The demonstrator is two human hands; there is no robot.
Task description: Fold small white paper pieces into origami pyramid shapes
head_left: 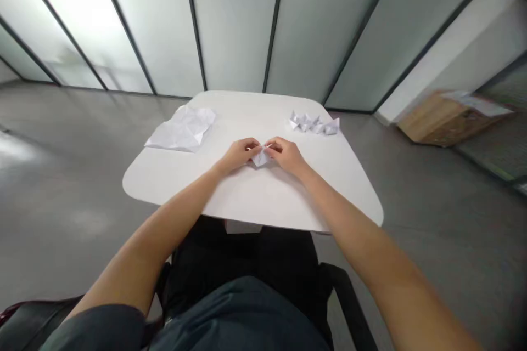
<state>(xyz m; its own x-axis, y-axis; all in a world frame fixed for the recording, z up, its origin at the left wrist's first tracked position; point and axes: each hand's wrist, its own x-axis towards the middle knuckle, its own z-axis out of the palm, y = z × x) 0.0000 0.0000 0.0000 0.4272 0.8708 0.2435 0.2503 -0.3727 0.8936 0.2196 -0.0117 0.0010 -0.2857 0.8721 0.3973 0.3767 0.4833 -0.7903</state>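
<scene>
A small folded piece of white paper (261, 158) lies at the middle of the white table (247, 197). My left hand (239, 154) pinches its left side and my right hand (287, 154) pinches its right side, fingers curled onto the paper. Both hands rest on the tabletop. Most of the paper is hidden between the fingers.
A stack of crumpled white sheets (183, 129) lies at the table's back left. Several small folded paper pieces (315, 123) sit at the back right. A cardboard box (447, 116) stands on the floor at the right, by frosted glass walls. My lap and a black chair are below.
</scene>
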